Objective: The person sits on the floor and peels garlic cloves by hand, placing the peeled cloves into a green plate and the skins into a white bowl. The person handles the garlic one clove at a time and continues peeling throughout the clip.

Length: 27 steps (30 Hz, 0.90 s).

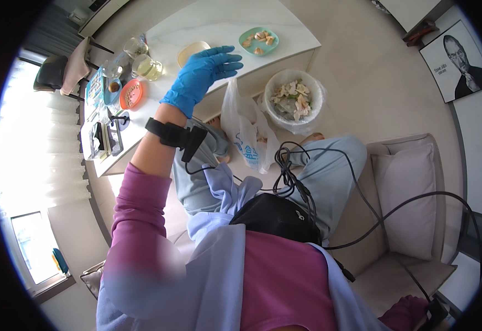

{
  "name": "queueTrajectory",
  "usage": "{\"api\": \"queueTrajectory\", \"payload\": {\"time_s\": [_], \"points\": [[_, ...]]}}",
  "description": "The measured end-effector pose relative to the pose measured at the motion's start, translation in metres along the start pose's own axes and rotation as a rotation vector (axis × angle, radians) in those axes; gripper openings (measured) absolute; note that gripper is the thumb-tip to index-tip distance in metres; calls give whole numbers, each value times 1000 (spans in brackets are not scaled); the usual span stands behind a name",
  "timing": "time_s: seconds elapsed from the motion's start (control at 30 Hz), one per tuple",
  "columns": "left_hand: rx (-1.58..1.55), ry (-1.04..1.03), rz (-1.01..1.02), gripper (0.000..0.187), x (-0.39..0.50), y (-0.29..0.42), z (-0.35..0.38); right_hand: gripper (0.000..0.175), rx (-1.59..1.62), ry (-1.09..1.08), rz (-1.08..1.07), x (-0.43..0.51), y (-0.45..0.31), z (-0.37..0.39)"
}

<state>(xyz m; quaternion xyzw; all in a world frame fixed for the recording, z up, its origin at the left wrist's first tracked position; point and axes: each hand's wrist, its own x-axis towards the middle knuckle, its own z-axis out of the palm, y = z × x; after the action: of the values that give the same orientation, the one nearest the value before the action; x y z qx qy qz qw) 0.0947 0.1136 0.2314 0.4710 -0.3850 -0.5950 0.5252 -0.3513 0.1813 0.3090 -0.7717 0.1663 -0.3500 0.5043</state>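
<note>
My left hand (208, 76), in a blue disposable glove, is raised over the near edge of the white marble-look table (220, 18). Its fingers are extended and hold nothing. Beyond the hand lies a cream plate (187, 51), partly hidden by it. To the right of the fingers, a green plate (248, 47) holds several garlic cloves (261, 35). My right hand is out of view past the lower right; only its sleeve (406, 312) and part of the wrist with a black device (435, 310) show.
A lined bin (321, 103) with peelings and a white plastic bag (245, 128) stand below the table edge. An orange plate (138, 94), a glass pitcher (148, 68) and a phone stand (121, 119) are at the left. Black cables (290, 178) cross my lap and the sofa (348, 207).
</note>
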Motion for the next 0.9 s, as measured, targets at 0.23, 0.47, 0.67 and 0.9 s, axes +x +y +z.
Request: {"api": "queueTrajectory", "payload": {"time_s": [0.23, 0.47, 0.67, 0.9], "points": [[-31, -12, -25, 36, -6, 0, 2, 49, -37, 32, -69, -19, -22, -13], [-8, 4, -8, 36, -9, 6, 12, 43, -62, 112, -301, -63, -90, -34], [12, 37, -28, 36, -12, 4, 18, 39, 69, 220, -548, -111, -150, -47], [15, 83, -70, 35, -12, -13, 2, 32, 599, 695, -271, -161, -89, -90]]}}
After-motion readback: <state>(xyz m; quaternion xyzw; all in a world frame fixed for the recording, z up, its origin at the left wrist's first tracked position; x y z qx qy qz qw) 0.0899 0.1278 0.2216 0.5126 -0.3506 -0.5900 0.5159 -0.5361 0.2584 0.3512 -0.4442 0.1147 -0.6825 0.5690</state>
